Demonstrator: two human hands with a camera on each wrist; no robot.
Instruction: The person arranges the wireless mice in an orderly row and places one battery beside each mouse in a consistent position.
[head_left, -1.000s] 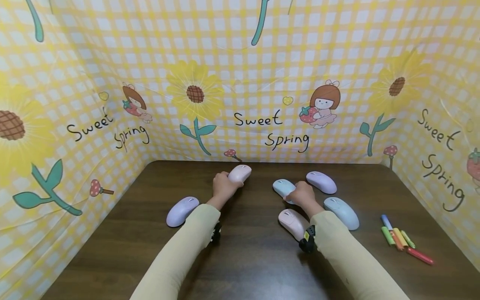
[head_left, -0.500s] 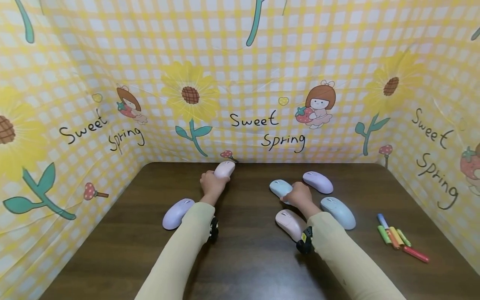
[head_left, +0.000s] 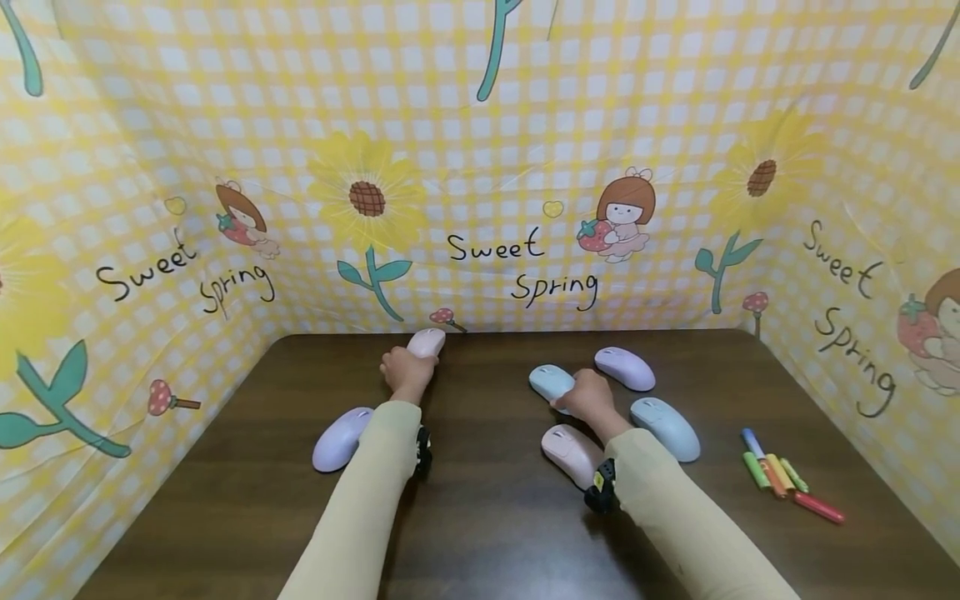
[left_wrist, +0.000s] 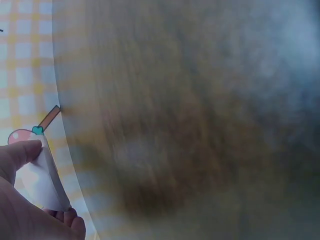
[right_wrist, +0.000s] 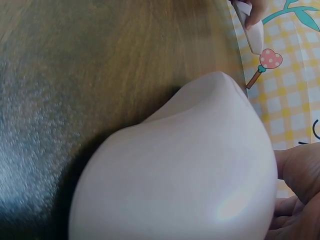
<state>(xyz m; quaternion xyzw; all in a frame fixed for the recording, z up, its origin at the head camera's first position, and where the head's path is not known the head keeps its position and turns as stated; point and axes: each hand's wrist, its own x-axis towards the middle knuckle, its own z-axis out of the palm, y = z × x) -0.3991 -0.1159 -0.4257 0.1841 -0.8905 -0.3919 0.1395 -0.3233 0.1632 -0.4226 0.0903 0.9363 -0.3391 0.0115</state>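
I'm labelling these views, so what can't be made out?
Right wrist view: blue mouse in right hand, hidden by the near pink mouse.
Left wrist view: left hand, cropped by edge.
Head view: left purple mouse, partly behind left sleeve.
Head view: any lettering on pens, too small.

Grips a smooth, rounded, pale pink computer mouse (head_left: 427, 341) by its sides in the left hand (head_left: 407, 372), with front angled away and to the right, at the far edge of the dark wooden table (head_left: 247, 508); holds a light blue computer mouse (head_left: 551, 381) in the right hand (head_left: 591, 395), top up, rear covered, with front angled away and to the left, well apart from the pink one.
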